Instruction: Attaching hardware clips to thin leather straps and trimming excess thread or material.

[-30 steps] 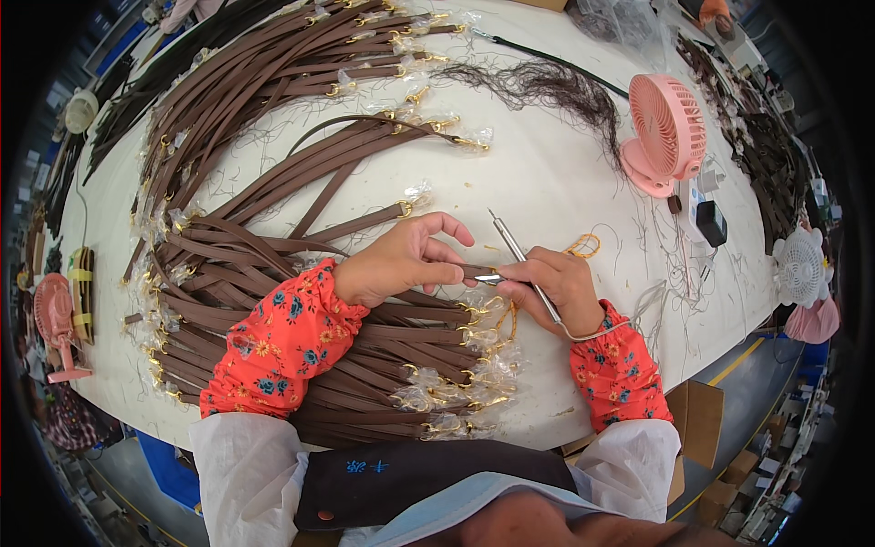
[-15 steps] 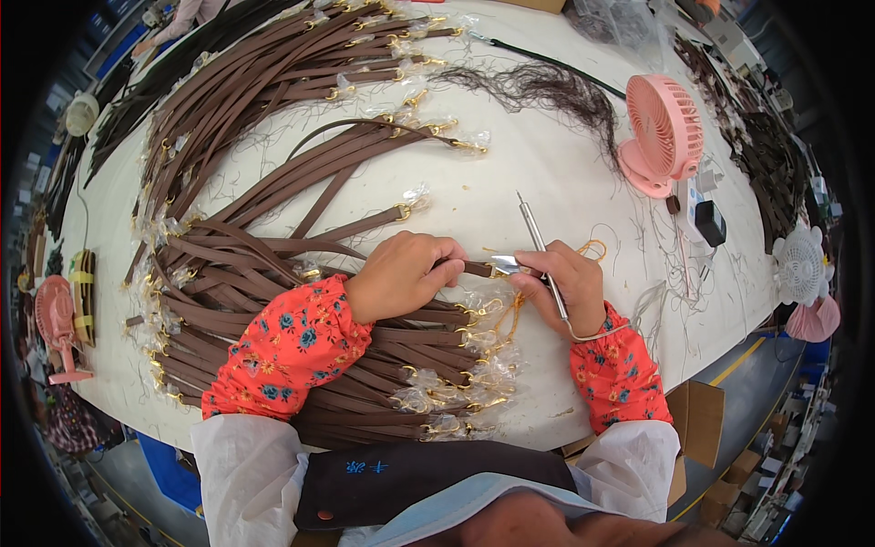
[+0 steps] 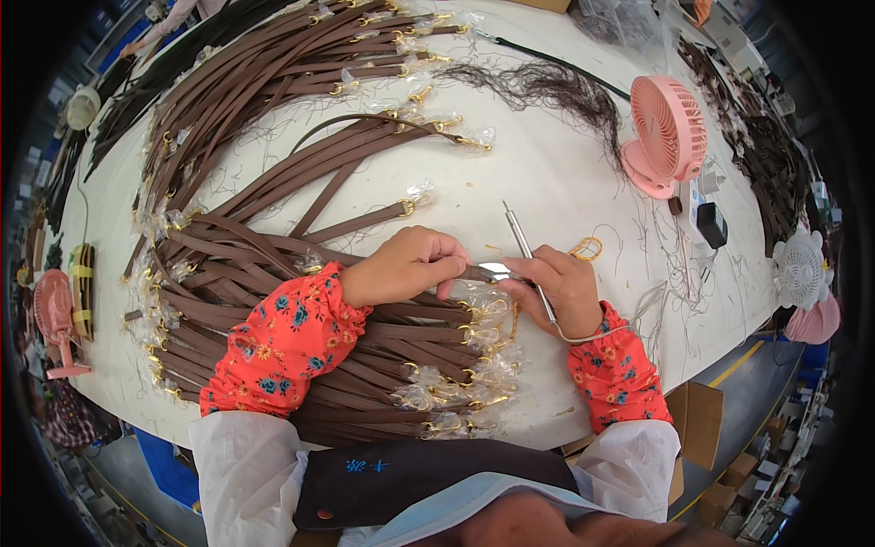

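Note:
My left hand (image 3: pixel 408 266) pinches a brown strap (image 3: pixel 476 273) near its end, thumb and fingers closed on it. Facing it, my right hand (image 3: pixel 558 290) is closed around a slim silver pen-shaped tool (image 3: pixel 520 239) with a thin needle-like tip pointing up and away; a pale cord runs from its lower end past the wrist. Shiny metal blades (image 3: pixel 495 271), like those of thread snips, show between the right fingers and meet the strap's end. Their handles are hidden in the palm. Under and around my left forearm lie several brown straps (image 3: pixel 401 355) with gold clasps in clear plastic.
More brown straps (image 3: pixel 246 87) lie across the far left. Dark loose threads (image 3: pixel 556 91) trail toward a pink fan (image 3: pixel 668 128) at the right. Beside that fan sits a power strip (image 3: pixel 694 214). An orange thread loop (image 3: pixel 586 248) lies beyond my right hand. A cardboard box (image 3: pixel 697 424) stands below the table's right edge.
My right hand has shifted slightly left, bringing the metal blades closer to my left fingers. The pen-shaped tool's tip has swung left and a little nearer. The left hand barely moved.

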A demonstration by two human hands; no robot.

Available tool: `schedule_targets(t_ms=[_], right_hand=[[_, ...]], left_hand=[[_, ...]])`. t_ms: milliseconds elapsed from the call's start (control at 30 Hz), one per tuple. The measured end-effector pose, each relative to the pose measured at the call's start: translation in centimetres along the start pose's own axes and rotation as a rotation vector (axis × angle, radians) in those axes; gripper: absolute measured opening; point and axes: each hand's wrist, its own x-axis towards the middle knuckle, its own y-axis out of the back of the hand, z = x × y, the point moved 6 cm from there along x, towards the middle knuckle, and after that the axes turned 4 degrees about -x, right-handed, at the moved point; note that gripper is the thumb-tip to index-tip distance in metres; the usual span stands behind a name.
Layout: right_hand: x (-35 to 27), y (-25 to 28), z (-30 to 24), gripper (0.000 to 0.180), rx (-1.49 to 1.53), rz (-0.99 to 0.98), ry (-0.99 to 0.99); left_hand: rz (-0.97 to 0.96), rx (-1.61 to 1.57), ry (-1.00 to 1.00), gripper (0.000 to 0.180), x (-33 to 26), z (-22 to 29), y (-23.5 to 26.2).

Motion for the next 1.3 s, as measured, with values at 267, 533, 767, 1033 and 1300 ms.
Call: schedule_targets(t_ms=[267, 533, 767, 1033, 1300], right_hand=[[-0.1, 0.1, 0.5, 0.026, 0.048, 0.010, -0.033], [-0.5, 1.8, 2.8, 0.021, -0.266, 0.049, -0.146], [-0.6, 2.3, 1.8, 0.028, 0.111, 0.145, -0.180], [-2.2, 0.5, 1.6, 0.024, 0.948, 0.047, -0.358], [-1.0, 0.9, 0.2, 0.018, 0.664, -0.031, -0.150]], left_hand=[[0.095, 0.054, -0.080, 0.019, 0.0, 0.0, -0.4], [0.216, 0.599, -0.305, 0.014, -0.8, 2.1, -0.9], [0.325, 0.799, -0.523, 0.009, -1.5, 3.5, -1.4], [0.341, 0.790, -0.554, 0.010, -1.6, 3.4, -1.4], [0.336, 0.794, -0.554, 0.011, -1.6, 3.5, -1.4]])
